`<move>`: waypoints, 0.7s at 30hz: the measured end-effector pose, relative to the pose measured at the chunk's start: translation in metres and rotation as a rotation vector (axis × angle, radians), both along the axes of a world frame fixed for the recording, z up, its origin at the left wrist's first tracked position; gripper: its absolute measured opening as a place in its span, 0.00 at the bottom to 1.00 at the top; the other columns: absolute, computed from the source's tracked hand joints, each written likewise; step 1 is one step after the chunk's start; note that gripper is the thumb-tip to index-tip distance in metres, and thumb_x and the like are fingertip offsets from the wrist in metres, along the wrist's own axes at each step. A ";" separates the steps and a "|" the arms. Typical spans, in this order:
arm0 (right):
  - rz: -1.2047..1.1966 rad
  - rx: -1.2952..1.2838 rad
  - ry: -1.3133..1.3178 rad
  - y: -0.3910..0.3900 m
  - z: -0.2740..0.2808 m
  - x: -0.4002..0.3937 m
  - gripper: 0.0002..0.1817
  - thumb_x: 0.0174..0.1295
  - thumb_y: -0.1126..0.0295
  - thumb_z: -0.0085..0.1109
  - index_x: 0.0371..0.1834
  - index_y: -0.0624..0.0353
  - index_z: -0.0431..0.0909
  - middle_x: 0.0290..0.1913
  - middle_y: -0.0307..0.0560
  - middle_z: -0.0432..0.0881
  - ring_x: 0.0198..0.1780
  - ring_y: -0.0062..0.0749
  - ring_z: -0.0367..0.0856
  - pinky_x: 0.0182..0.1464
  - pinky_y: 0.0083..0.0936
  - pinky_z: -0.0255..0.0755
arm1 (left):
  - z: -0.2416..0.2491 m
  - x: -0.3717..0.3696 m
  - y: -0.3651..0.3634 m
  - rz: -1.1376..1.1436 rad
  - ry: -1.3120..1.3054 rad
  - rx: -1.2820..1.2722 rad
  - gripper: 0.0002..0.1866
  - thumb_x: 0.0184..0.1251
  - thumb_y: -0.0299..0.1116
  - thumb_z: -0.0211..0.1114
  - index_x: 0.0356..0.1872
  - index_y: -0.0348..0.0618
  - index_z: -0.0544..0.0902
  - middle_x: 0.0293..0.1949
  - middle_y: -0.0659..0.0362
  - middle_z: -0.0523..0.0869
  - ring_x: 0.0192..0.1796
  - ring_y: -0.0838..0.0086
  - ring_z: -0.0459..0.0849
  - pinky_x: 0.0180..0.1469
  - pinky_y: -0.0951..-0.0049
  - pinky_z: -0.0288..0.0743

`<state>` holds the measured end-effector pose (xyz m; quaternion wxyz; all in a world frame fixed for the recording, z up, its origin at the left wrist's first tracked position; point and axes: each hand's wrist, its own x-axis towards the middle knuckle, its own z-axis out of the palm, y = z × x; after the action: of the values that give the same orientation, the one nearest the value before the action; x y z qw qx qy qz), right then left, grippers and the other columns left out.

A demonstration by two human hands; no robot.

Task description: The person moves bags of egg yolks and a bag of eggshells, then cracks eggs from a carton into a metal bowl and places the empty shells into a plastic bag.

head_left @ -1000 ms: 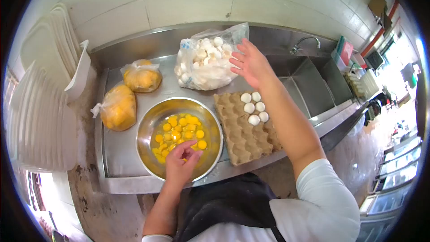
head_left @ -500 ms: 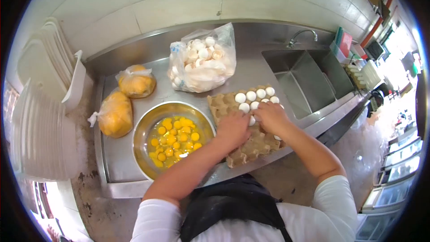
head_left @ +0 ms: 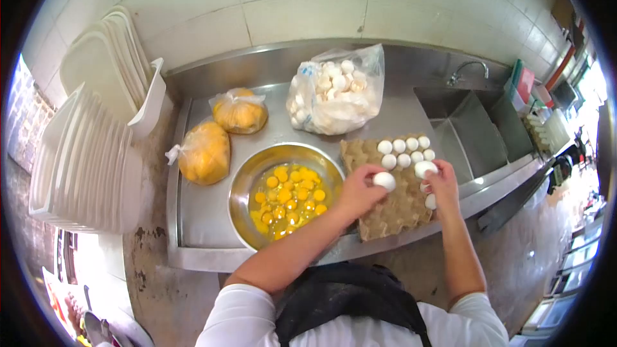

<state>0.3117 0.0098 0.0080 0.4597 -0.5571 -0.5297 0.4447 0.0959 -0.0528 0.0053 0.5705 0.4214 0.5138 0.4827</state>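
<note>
I have the broad silver metal surface (head_left: 200, 225) before me, and I read directions from the bowl as clock centre, with twelve toward the wall. The grey metal sink (head_left: 464, 130) lies at two o'clock. The wide, round, shiny steel bowl (head_left: 240, 186) itself holds raw yellow yolks (head_left: 289, 194) in clear egg white. At one o'clock stands the clear plastic bag (head_left: 337, 115) stuffed with white eggshells. The brown cardboard egg tray (head_left: 389, 217) is at three o'clock, just beside the bowl. Two knotted clear plastic bags with yellow contents sit at ten (head_left: 205, 154) and eleven (head_left: 241, 114), touching or nearly so.

Both hands are over the tray. I see the left hand (head_left: 361, 189) with its fingers closed around one smooth white egg (head_left: 384, 181), and the right hand (head_left: 445, 183) gripping another white egg (head_left: 425, 168); I cannot tell whether that one is clear of its cup. The loose white eggs (head_left: 398, 146) fill cups mainly along the tray's twelve-to-one-o'clock end, with a couple more at its three o'clock edge by the right hand.
</note>
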 end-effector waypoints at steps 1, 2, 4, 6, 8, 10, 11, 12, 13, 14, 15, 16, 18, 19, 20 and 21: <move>-0.006 -0.016 -0.002 -0.012 0.003 -0.003 0.15 0.62 0.62 0.60 0.46 0.58 0.74 0.34 0.41 0.77 0.32 0.32 0.76 0.36 0.34 0.72 | 0.002 -0.014 -0.017 -0.006 -0.002 -0.016 0.21 0.57 0.28 0.62 0.55 0.41 0.77 0.51 0.52 0.80 0.52 0.64 0.82 0.51 0.63 0.79; 0.137 -0.235 0.407 -0.024 0.003 -0.004 0.17 0.64 0.57 0.54 0.47 0.58 0.75 0.30 0.41 0.76 0.29 0.32 0.74 0.34 0.32 0.70 | 0.000 -0.028 -0.035 -0.020 -0.369 -0.117 0.22 0.56 0.27 0.61 0.55 0.41 0.77 0.54 0.52 0.79 0.54 0.62 0.81 0.53 0.60 0.79; 0.200 -0.585 0.859 -0.051 0.005 -0.016 0.26 0.67 0.46 0.41 0.50 0.57 0.76 0.22 0.38 0.72 0.22 0.33 0.69 0.27 0.28 0.64 | -0.004 -0.051 -0.067 -0.042 -0.740 -0.246 0.23 0.54 0.25 0.59 0.55 0.40 0.77 0.56 0.51 0.79 0.56 0.60 0.81 0.55 0.57 0.79; 0.332 -0.695 1.018 -0.073 -0.005 -0.025 0.26 0.68 0.46 0.41 0.51 0.58 0.76 0.23 0.39 0.74 0.24 0.34 0.72 0.27 0.29 0.66 | -0.009 -0.071 -0.095 -0.086 -0.861 -0.174 0.24 0.53 0.25 0.57 0.55 0.39 0.77 0.59 0.50 0.78 0.60 0.57 0.78 0.58 0.51 0.78; 0.446 -0.805 1.053 -0.096 -0.007 -0.034 0.28 0.69 0.45 0.40 0.54 0.58 0.75 0.27 0.42 0.78 0.27 0.35 0.77 0.28 0.30 0.70 | -0.012 -0.089 -0.116 0.048 -0.873 -0.229 0.22 0.55 0.30 0.58 0.54 0.39 0.79 0.57 0.49 0.80 0.56 0.55 0.81 0.51 0.53 0.83; 0.484 -0.748 0.877 -0.119 -0.006 -0.040 0.27 0.71 0.48 0.44 0.59 0.59 0.73 0.37 0.46 0.83 0.33 0.34 0.83 0.34 0.27 0.76 | -0.016 -0.109 -0.136 0.173 -0.839 -0.273 0.19 0.58 0.34 0.59 0.51 0.41 0.80 0.49 0.52 0.84 0.46 0.60 0.85 0.37 0.59 0.84; 0.469 -0.756 0.874 -0.132 -0.007 -0.046 0.27 0.71 0.48 0.44 0.59 0.59 0.73 0.37 0.46 0.83 0.33 0.34 0.83 0.34 0.27 0.76 | -0.025 -0.120 -0.145 0.181 -0.859 -0.259 0.18 0.59 0.35 0.60 0.51 0.42 0.80 0.46 0.54 0.85 0.43 0.62 0.85 0.33 0.61 0.84; 0.412 -0.641 0.672 -0.146 -0.008 -0.054 0.24 0.71 0.54 0.48 0.63 0.58 0.70 0.41 0.46 0.83 0.34 0.31 0.83 0.35 0.24 0.76 | -0.025 -0.126 -0.152 0.180 -0.865 -0.271 0.18 0.59 0.35 0.60 0.51 0.42 0.80 0.46 0.54 0.85 0.43 0.62 0.85 0.33 0.61 0.84; 0.357 -0.525 0.472 -0.160 -0.010 -0.056 0.24 0.70 0.60 0.53 0.66 0.57 0.68 0.44 0.47 0.82 0.36 0.28 0.83 0.35 0.22 0.76 | -0.020 -0.130 -0.159 0.266 -0.804 -0.281 0.18 0.58 0.34 0.59 0.51 0.42 0.80 0.45 0.55 0.85 0.41 0.64 0.85 0.31 0.63 0.82; 0.379 -0.406 0.362 -0.174 -0.022 -0.051 0.26 0.65 0.71 0.61 0.67 0.57 0.69 0.50 0.47 0.81 0.40 0.23 0.81 0.37 0.20 0.76 | -0.016 -0.133 -0.164 0.350 -0.739 -0.290 0.19 0.57 0.33 0.59 0.51 0.43 0.80 0.43 0.56 0.84 0.38 0.65 0.85 0.29 0.65 0.81; 0.373 -0.408 0.363 -0.186 -0.033 -0.049 0.26 0.65 0.71 0.61 0.67 0.57 0.69 0.50 0.47 0.81 0.40 0.23 0.81 0.37 0.20 0.76 | -0.015 -0.137 -0.167 0.347 -0.738 -0.296 0.19 0.57 0.33 0.59 0.51 0.43 0.80 0.43 0.56 0.84 0.38 0.65 0.85 0.29 0.65 0.81; 0.367 -0.100 0.066 -0.197 -0.045 -0.048 0.26 0.63 0.71 0.63 0.65 0.57 0.72 0.50 0.46 0.81 0.42 0.23 0.81 0.39 0.21 0.77 | -0.014 -0.140 -0.168 0.370 -0.731 -0.279 0.20 0.56 0.31 0.58 0.52 0.44 0.79 0.42 0.56 0.84 0.37 0.66 0.84 0.28 0.65 0.80; 0.265 0.200 -0.187 -0.214 -0.070 -0.050 0.24 0.57 0.72 0.69 0.59 0.58 0.78 0.50 0.47 0.82 0.47 0.28 0.82 0.44 0.25 0.78 | -0.010 -0.141 -0.169 0.408 -0.727 -0.251 0.22 0.53 0.30 0.56 0.53 0.43 0.79 0.43 0.55 0.84 0.32 0.66 0.83 0.26 0.64 0.79; 0.256 0.195 -0.188 -0.215 -0.086 -0.050 0.24 0.57 0.72 0.69 0.59 0.58 0.78 0.50 0.47 0.82 0.47 0.28 0.82 0.44 0.25 0.78 | -0.011 -0.142 -0.170 0.400 -0.726 -0.259 0.22 0.53 0.30 0.56 0.53 0.43 0.79 0.43 0.55 0.84 0.32 0.66 0.83 0.26 0.64 0.79; 0.246 0.329 -0.306 -0.215 -0.101 -0.049 0.24 0.56 0.72 0.70 0.58 0.57 0.78 0.50 0.49 0.82 0.48 0.33 0.83 0.45 0.27 0.78 | -0.013 -0.145 -0.169 0.350 -0.719 -0.217 0.23 0.53 0.30 0.56 0.53 0.43 0.78 0.43 0.55 0.84 0.32 0.67 0.83 0.25 0.64 0.79; 0.236 0.464 -0.426 -0.215 -0.103 -0.051 0.24 0.54 0.72 0.71 0.57 0.57 0.79 0.49 0.51 0.82 0.49 0.38 0.83 0.46 0.29 0.78 | -0.015 -0.146 -0.168 0.300 -0.714 -0.172 0.23 0.53 0.31 0.56 0.54 0.42 0.78 0.44 0.54 0.84 0.32 0.67 0.83 0.25 0.64 0.79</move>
<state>0.2612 -0.2055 -0.0948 0.3986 -0.4530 -0.7618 0.2360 -0.0500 -0.2211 -0.0094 0.6695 0.0979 0.3777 0.6321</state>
